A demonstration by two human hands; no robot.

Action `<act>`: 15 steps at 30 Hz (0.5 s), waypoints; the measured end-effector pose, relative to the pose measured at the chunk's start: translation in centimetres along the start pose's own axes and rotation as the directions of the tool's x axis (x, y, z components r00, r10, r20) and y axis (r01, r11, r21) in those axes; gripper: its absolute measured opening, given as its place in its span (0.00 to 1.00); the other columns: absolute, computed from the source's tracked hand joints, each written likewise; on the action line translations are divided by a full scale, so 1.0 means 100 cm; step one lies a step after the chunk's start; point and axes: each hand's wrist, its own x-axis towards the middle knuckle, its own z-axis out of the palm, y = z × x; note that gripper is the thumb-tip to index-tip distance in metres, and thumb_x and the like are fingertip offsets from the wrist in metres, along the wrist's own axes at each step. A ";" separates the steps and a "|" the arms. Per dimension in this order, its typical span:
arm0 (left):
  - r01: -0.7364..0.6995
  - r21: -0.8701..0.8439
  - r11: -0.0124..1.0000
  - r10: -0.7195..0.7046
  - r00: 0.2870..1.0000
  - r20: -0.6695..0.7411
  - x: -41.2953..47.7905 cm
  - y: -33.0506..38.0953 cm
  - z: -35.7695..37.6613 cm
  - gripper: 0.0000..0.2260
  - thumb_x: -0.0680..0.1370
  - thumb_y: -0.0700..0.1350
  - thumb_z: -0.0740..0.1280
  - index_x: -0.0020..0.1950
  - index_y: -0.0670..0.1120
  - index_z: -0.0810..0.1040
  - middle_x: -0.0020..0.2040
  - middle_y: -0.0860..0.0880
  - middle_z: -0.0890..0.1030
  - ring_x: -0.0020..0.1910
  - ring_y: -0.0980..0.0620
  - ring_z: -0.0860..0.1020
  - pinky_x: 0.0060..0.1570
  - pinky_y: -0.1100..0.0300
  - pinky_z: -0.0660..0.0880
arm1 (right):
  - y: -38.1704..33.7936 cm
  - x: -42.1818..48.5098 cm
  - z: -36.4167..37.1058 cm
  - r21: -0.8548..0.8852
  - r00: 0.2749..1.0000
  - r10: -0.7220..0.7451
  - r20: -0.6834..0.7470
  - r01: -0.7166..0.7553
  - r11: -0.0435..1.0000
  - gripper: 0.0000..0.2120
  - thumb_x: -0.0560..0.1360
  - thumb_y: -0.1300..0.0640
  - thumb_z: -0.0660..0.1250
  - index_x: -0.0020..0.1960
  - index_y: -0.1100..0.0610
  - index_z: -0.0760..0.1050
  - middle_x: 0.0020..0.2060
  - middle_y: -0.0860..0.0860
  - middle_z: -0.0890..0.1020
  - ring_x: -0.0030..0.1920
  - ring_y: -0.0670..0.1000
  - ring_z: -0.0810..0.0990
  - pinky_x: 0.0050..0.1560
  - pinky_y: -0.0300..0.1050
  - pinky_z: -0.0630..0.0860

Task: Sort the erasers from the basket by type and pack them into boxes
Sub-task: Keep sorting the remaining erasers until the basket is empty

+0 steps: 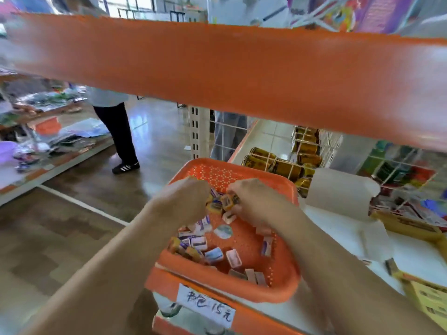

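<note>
An orange plastic basket [271,182] sits on the shelf edge with several small wrapped erasers [212,255] loose on its floor, white-and-purple ones and yellow ones mixed. Both my hands are over the basket's far half. My left hand [186,199] is curled, with yellow erasers [214,207] showing at its fingertips. My right hand [254,201] pinches a yellow eraser [228,200] between thumb and fingers. A round pale eraser [223,231] lies in the middle of the basket.
An orange shelf beam [229,76] crosses the view above my hands. An open cardboard box [338,189] stands right of the basket, a yellow box [425,298] at the lower right. A price label [205,308] hangs below the basket. A person [116,131] stands in the aisle at left.
</note>
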 end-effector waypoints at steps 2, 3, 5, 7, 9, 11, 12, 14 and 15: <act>-0.073 0.116 0.991 0.064 0.995 0.079 0.028 0.001 0.002 0.11 0.79 0.41 0.62 0.60 0.45 0.77 0.57 0.47 0.80 0.51 0.49 0.79 0.41 0.61 0.73 | 0.000 0.016 0.011 -0.027 0.997 -0.002 0.072 0.004 1.000 0.14 0.75 0.56 0.66 0.60 0.55 0.76 0.57 0.55 0.79 0.57 0.56 0.77 0.55 0.46 0.74; -0.098 0.160 0.982 0.081 0.991 0.111 0.040 0.002 0.003 0.11 0.79 0.41 0.63 0.61 0.45 0.77 0.57 0.47 0.79 0.54 0.48 0.79 0.45 0.60 0.73 | 0.002 0.020 0.016 -0.021 0.995 -0.005 0.100 0.007 1.000 0.14 0.74 0.56 0.66 0.60 0.55 0.76 0.57 0.55 0.80 0.56 0.56 0.77 0.54 0.46 0.74; -0.112 0.211 0.971 0.068 0.977 0.203 0.058 0.003 0.010 0.12 0.78 0.41 0.64 0.62 0.43 0.76 0.55 0.46 0.79 0.55 0.46 0.78 0.53 0.57 0.76 | 0.005 0.022 0.026 -0.005 0.986 -0.019 0.163 0.020 1.000 0.10 0.74 0.59 0.63 0.54 0.55 0.76 0.52 0.55 0.81 0.51 0.56 0.79 0.46 0.44 0.71; -0.097 0.177 0.979 0.054 0.970 0.236 0.069 0.001 0.015 0.12 0.78 0.40 0.64 0.61 0.43 0.75 0.51 0.47 0.78 0.48 0.47 0.79 0.50 0.57 0.76 | 0.007 0.022 0.031 -0.006 0.977 -0.011 0.215 0.012 1.000 0.08 0.73 0.63 0.61 0.49 0.56 0.76 0.49 0.54 0.80 0.48 0.56 0.78 0.44 0.45 0.72; -0.082 0.123 0.989 0.058 0.980 0.191 0.068 0.000 0.016 0.11 0.78 0.40 0.65 0.61 0.44 0.74 0.47 0.48 0.77 0.43 0.51 0.77 0.43 0.60 0.73 | 0.006 0.022 0.032 -0.025 0.985 0.013 0.170 -0.008 1.000 0.14 0.73 0.60 0.64 0.58 0.55 0.76 0.54 0.53 0.78 0.51 0.55 0.77 0.50 0.49 0.76; -0.127 0.094 0.987 0.118 0.989 0.093 0.068 -0.004 0.018 0.14 0.76 0.42 0.69 0.60 0.45 0.74 0.50 0.48 0.78 0.44 0.50 0.77 0.42 0.60 0.73 | 0.002 0.022 0.031 -0.049 0.992 0.041 0.123 -0.035 0.998 0.20 0.74 0.55 0.66 0.65 0.51 0.72 0.57 0.52 0.75 0.54 0.55 0.76 0.54 0.51 0.75; -0.150 0.097 0.984 0.144 0.987 0.065 0.066 -0.006 0.018 0.15 0.75 0.44 0.70 0.60 0.45 0.75 0.53 0.47 0.79 0.45 0.50 0.76 0.41 0.60 0.71 | 0.000 0.023 0.032 -0.063 0.990 0.048 0.131 -0.040 0.997 0.20 0.75 0.53 0.66 0.66 0.51 0.72 0.58 0.53 0.75 0.55 0.56 0.76 0.55 0.52 0.75; -0.165 0.085 0.983 0.160 0.985 0.058 0.061 -0.010 0.017 0.16 0.74 0.45 0.71 0.60 0.45 0.76 0.53 0.48 0.79 0.46 0.51 0.76 0.39 0.61 0.70 | -0.002 0.022 0.032 -0.100 0.981 0.082 0.178 -0.064 0.993 0.21 0.76 0.51 0.66 0.67 0.51 0.71 0.60 0.54 0.75 0.57 0.57 0.76 0.57 0.53 0.76; -0.155 0.056 0.986 0.151 0.987 0.060 0.059 -0.010 0.016 0.17 0.73 0.46 0.71 0.60 0.46 0.76 0.53 0.49 0.80 0.48 0.51 0.77 0.39 0.61 0.70 | -0.002 0.021 0.031 -0.105 0.977 0.095 0.189 -0.076 0.992 0.21 0.76 0.51 0.66 0.68 0.51 0.71 0.60 0.54 0.75 0.57 0.58 0.77 0.57 0.53 0.76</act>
